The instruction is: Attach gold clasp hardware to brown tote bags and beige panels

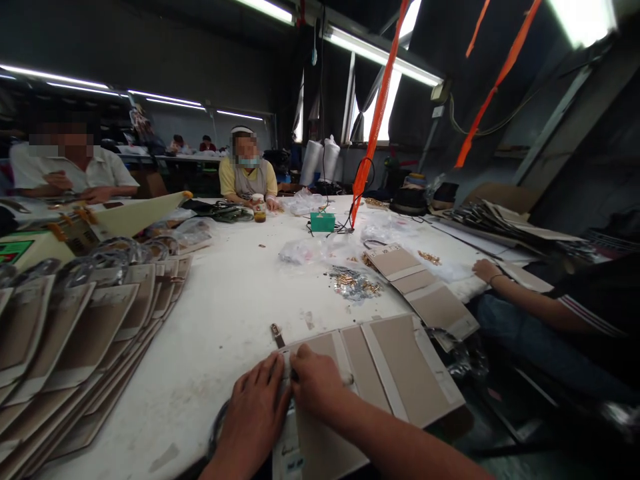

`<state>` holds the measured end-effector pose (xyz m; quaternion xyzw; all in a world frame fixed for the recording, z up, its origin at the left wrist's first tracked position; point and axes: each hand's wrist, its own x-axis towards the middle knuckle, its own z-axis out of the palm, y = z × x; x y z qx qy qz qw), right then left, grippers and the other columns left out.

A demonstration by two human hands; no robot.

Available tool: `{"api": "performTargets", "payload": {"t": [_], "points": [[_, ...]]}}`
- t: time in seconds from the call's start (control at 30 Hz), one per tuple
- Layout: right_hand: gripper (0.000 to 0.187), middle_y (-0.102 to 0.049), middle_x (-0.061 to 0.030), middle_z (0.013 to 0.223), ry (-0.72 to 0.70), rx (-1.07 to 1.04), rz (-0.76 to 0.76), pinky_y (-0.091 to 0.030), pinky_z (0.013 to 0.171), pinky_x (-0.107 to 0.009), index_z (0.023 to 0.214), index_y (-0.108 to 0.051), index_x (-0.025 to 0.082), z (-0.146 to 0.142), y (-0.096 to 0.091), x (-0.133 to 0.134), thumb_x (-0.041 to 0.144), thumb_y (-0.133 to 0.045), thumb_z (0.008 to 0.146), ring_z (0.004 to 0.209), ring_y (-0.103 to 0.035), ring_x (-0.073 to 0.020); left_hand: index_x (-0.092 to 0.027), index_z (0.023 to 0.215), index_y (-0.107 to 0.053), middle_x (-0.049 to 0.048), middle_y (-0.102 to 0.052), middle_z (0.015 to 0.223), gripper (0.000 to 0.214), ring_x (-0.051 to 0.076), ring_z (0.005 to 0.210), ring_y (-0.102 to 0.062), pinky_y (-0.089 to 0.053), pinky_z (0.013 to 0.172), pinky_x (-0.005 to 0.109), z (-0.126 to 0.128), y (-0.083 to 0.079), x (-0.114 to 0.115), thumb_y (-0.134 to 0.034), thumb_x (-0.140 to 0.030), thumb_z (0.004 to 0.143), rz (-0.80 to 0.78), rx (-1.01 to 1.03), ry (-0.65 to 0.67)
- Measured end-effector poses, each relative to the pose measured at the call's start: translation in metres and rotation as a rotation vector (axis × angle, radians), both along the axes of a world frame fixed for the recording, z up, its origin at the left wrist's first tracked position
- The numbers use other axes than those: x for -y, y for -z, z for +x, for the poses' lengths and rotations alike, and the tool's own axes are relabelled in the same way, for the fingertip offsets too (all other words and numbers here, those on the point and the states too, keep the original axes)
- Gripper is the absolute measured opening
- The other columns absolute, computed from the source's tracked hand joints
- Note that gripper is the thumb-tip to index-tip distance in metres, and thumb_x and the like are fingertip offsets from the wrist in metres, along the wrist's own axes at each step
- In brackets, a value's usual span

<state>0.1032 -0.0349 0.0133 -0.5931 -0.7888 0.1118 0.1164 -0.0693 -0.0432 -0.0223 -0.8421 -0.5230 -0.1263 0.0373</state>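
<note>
A beige bag panel (360, 373) with pale strips across it lies in front of me at the table's near edge. My left hand (255, 413) rests on its left end, palm down, fingers stretched out flat. Close beside it, my right hand (317, 383) is closed at the same edge. The pale end of some object (347, 378) sticks out by the right fist; what it is I cannot make out. A short dark strap with a metal fitting (277, 335) juts past the panel's far left corner. Part of a dark handle shows under my left hand.
Stacked beige bag panels (105, 333) fill the left side. Small gold and dark metal parts (355, 283) lie beyond my panel, near another panel (420, 287). A green box (323, 222) stands farther back by a hanging orange strip (377, 107). Co-workers sit around the table, one close at right.
</note>
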Motion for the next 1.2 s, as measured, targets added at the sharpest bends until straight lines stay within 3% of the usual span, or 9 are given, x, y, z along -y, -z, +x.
{"api": "performTargets", "payload": {"t": [0.17, 0.27, 0.4, 0.57, 0.67, 0.8, 0.93, 1.07, 1.2], "points": [[0.028, -0.073, -0.0106, 0.109, -0.020, -0.054, 0.000, -0.051, 0.075, -0.033, 0.106, -0.074, 0.021, 0.003, -0.007, -0.004, 0.029, -0.060, 0.084, 0.090, -0.073, -0.0266, -0.021, 0.147, -0.055, 0.0104, -0.054, 0.155, 0.051, 0.030, 0.140, -0.051, -0.041, 0.111, 0.051, -0.002, 0.001, -0.003, -0.046, -0.043, 0.101, -0.009, -0.002, 0.002], [0.026, -0.078, -0.0064, 0.105, 0.037, -0.132, -0.025, -0.050, 0.078, -0.030, 0.099, -0.079, 0.026, 0.020, -0.011, -0.016, 0.040, -0.061, 0.087, 0.095, -0.073, -0.0246, -0.023, 0.149, -0.052, 0.0105, -0.052, 0.156, 0.055, 0.030, 0.140, -0.050, -0.041, 0.112, 0.051, -0.003, 0.005, -0.004, -0.047, -0.048, 0.100, -0.013, 0.022, -0.024], [0.027, -0.080, 0.0004, 0.108, 0.181, -0.128, -0.025, -0.049, 0.080, -0.024, 0.108, -0.080, 0.032, 0.075, -0.020, -0.049, 0.039, -0.059, 0.092, 0.100, -0.073, -0.0184, -0.025, 0.152, -0.050, 0.0109, -0.047, 0.159, 0.060, 0.031, 0.142, -0.047, -0.041, 0.114, 0.051, -0.006, 0.009, -0.002, -0.046, -0.053, 0.099, -0.040, 0.059, -0.080], [0.026, -0.079, -0.0061, 0.116, 0.401, -0.012, -0.009, -0.048, 0.084, -0.029, 0.105, -0.082, 0.027, 0.157, -0.027, -0.105, 0.030, -0.063, 0.088, 0.110, -0.070, -0.0251, -0.030, 0.150, -0.053, 0.0092, -0.054, 0.154, 0.058, 0.031, 0.140, -0.050, -0.042, 0.115, 0.052, -0.010, 0.015, -0.001, -0.050, -0.054, 0.097, -0.041, 0.128, -0.102], [0.028, -0.077, -0.0090, 0.118, 0.475, 0.008, -0.015, -0.047, 0.083, -0.030, 0.109, -0.081, 0.025, 0.183, -0.017, -0.129, 0.031, -0.064, 0.088, 0.111, -0.069, -0.0265, -0.032, 0.148, -0.055, 0.0082, -0.057, 0.151, 0.056, 0.031, 0.137, -0.053, -0.045, 0.113, 0.052, -0.012, 0.020, -0.002, -0.052, -0.053, 0.096, -0.010, 0.155, -0.091], [0.023, -0.078, -0.0093, 0.114, 0.508, 0.007, -0.022, -0.045, 0.078, -0.030, 0.103, -0.082, 0.025, 0.190, 0.001, -0.145, 0.031, -0.065, 0.089, 0.109, -0.069, -0.0261, -0.033, 0.148, -0.055, 0.0075, -0.059, 0.148, 0.055, 0.031, 0.134, -0.054, -0.048, 0.110, 0.051, -0.013, 0.026, -0.004, -0.055, -0.052, 0.096, 0.025, 0.173, -0.090], [0.019, -0.078, -0.0078, 0.109, 0.512, 0.027, -0.015, -0.041, 0.073, -0.030, 0.098, -0.081, 0.027, 0.192, 0.006, -0.151, 0.031, -0.067, 0.087, 0.103, -0.069, -0.0250, -0.033, 0.147, -0.057, 0.0074, -0.060, 0.145, 0.057, 0.033, 0.132, -0.055, -0.048, 0.110, 0.052, -0.011, 0.026, -0.004, -0.058, -0.052, 0.093, 0.023, 0.195, -0.106], [0.018, -0.078, -0.0079, 0.104, 0.473, 0.046, -0.006, -0.039, 0.072, -0.029, 0.094, -0.080, 0.024, 0.192, -0.001, -0.149, 0.028, -0.064, 0.087, 0.097, -0.068, -0.0238, -0.032, 0.147, -0.055, 0.0077, -0.059, 0.146, 0.057, 0.031, 0.133, -0.053, -0.045, 0.113, 0.050, -0.008, 0.018, 0.002, -0.060, -0.047, 0.093, -0.037, 0.222, -0.111], [0.020, -0.078, -0.0071, 0.099, 0.329, 0.004, 0.007, -0.041, 0.076, -0.028, 0.092, -0.078, 0.020, 0.176, -0.020, -0.137, 0.027, -0.059, 0.089, 0.092, -0.067, -0.0216, -0.030, 0.150, -0.052, 0.0085, -0.055, 0.150, 0.060, 0.031, 0.137, -0.048, -0.040, 0.116, 0.051, -0.003, 0.005, 0.008, -0.064, -0.042, 0.092, -0.118, 0.248, -0.116]]}}
